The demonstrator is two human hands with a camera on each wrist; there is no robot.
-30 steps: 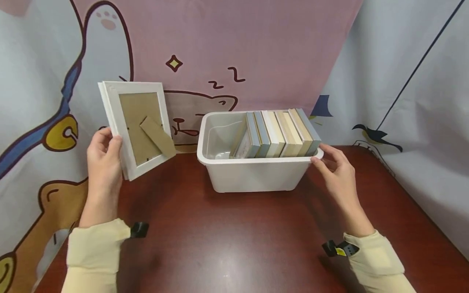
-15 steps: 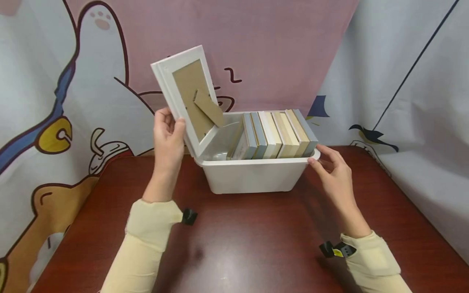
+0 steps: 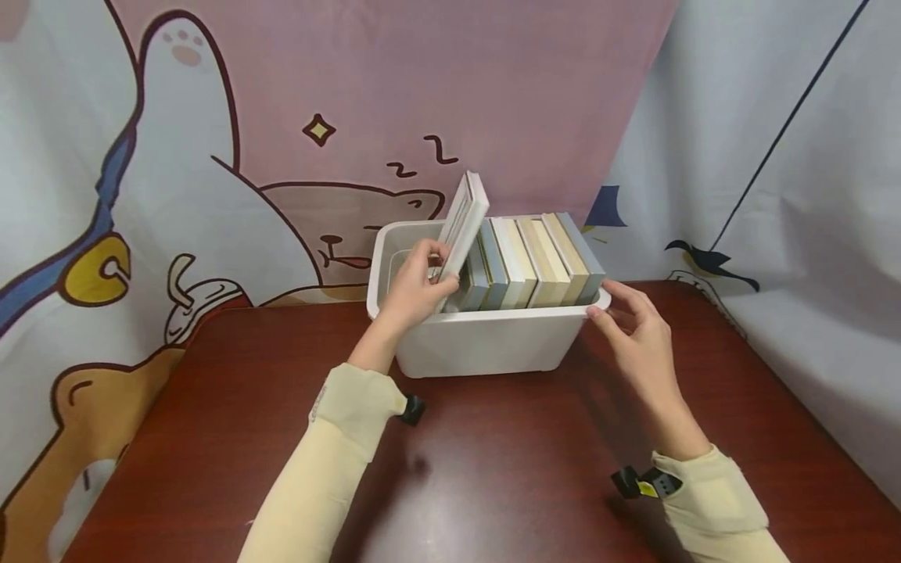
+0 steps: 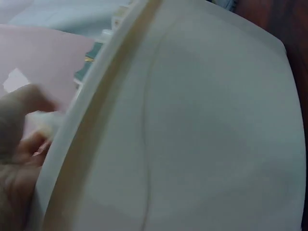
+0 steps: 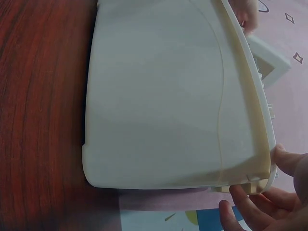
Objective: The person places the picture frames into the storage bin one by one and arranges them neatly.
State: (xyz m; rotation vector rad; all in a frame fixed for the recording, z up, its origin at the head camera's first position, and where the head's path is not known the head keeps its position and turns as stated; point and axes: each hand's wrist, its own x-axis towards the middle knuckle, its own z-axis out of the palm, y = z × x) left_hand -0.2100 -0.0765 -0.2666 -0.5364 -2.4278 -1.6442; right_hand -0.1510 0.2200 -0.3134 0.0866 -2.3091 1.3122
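Observation:
My left hand (image 3: 418, 288) grips a white picture frame (image 3: 466, 223) by its near edge. Tilted, the frame stands partly inside a white plastic bin (image 3: 486, 344), left of a row of picture frames (image 3: 538, 262) with grey-blue, white and wood-coloured edges. In the left wrist view the left hand (image 4: 21, 144) is blurred at the bin's rim. At the bin's right front corner my right hand (image 3: 637, 332) holds the rim between thumb and fingers. The right wrist view shows its thumb (image 5: 288, 161) on top of the rim and its fingers beneath.
The bin stands on a dark red-brown table (image 3: 493, 461). Close behind it hangs a pink and white cartoon-printed cloth (image 3: 535, 102), which also runs along the left and right sides.
My left hand has carried the white picture frame rightward and down into the bin, turning it edge-on beside the row. The right hand has kept its hold on the rim.

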